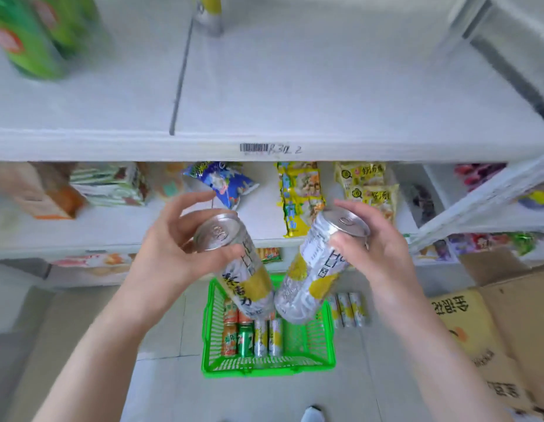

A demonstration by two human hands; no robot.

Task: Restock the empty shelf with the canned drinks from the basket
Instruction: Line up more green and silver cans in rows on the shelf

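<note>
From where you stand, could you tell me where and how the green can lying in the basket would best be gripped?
Grip the green can around its middle, coming straight down from above. It lies on its side in the green basket, packed between an orange can and a silver-and-yellow can, so only its upper curve looks free; fingers should pinch across that curve.

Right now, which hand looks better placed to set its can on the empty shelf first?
Probably the left hand: its can sits below the bare shelf near the can already there. The right hand is about as close.
</note>
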